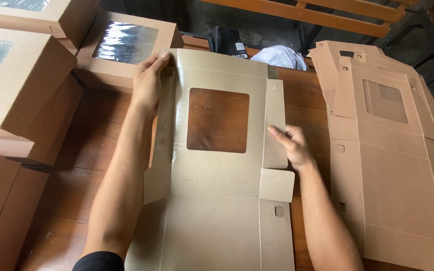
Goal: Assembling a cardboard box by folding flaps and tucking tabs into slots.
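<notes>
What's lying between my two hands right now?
In the head view, the flat brown cardboard box blank with a square window cut-out spans between the left hand and right hand; both grip its side flaps.

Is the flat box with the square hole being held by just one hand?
No, the left hand grips the top corner of the flat cardboard box, and the right hand presses its side flap.
</notes>
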